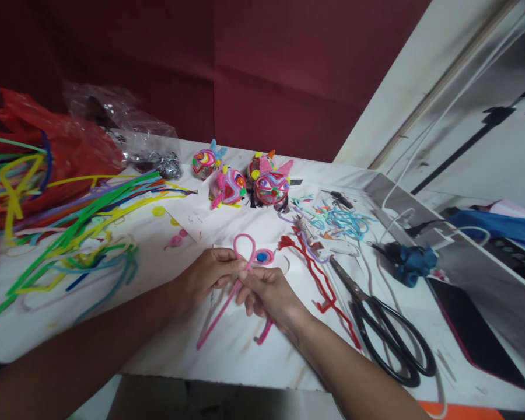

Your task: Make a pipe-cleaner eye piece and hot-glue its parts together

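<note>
A pink pipe cleaner [219,315] is bent into a loop that points away from me, its two ends trailing toward the table's front edge. My left hand [214,269] pinches it at the base of the loop. From the other side, my right hand [266,289] grips the same crossing point, thumb and fingers closed. Just beyond the fingers lies a small coiled disc [262,256] in pink with a blue centre. Right of my hands, red twisted yarn [321,286] stretches beside large black-handled scissors [389,332].
Decorated round ornaments [271,185] stand at the back. Colourful pipe cleaners [70,245] spread over the left side near a red plastic bag [79,143]. Light-blue scraps [345,221], a glue tube [308,227] and a dark phone [476,332] lie to the right.
</note>
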`<state>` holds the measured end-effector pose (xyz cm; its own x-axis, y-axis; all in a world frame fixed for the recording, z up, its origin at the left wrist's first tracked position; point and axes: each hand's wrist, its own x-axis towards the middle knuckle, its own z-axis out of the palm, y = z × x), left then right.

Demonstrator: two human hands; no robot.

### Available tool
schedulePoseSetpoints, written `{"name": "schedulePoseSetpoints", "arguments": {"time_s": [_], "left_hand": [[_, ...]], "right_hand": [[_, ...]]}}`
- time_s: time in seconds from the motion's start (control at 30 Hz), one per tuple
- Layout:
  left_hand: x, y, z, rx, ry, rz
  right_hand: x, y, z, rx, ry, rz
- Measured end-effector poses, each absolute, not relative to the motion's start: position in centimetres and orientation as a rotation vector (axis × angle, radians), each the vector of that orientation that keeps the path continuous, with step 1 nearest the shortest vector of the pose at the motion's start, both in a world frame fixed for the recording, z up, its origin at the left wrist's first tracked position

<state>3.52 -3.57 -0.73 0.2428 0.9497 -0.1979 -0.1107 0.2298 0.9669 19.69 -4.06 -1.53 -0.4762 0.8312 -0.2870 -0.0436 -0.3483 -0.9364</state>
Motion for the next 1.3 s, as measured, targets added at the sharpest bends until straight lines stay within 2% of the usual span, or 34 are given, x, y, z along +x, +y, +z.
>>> {"name": "schedulePoseSetpoints", "arguments": {"time_s": [0.17, 0.27, 0.37, 0.47, 0.53, 0.83, 1.3], "left_hand": [[3.6, -3.6, -0.5, 1.020, 1.007, 0.896], [3.6, -3.5, -0.6, 1.038, 1.006, 0.919], [3.3, -3.1, -0.9, 1.115, 1.055, 0.980], [3.0, -2.7, -1.0, 1.160, 1.118, 1.013], [2.9, -2.6, -0.8, 1.153, 1.122, 1.028], [2.8, -2.5, -0.9, 1.120, 1.008, 0.952], [2.2, -1.6, -2.1, 1.296, 1.019, 0.899]], "right_hand": [[19.8, -3.6, -1.8, -1.197, -1.390, 1.773], [20.3, -3.7, -1.6, -1.245, -1.614, 1.571], [21.3, -3.8, -0.8, -1.374, -1.984, 1.007], [22.3, -3.5, -0.3, -1.681, -2.157, 0.378], [22.7, -3.0, -0.3, -1.847, -2.168, 0.197], [22.6, -0.5, -1.0, -1.861, -2.192, 0.252], [23.5, 2.7, -1.4, -1.647, -1.993, 0.709]]}}
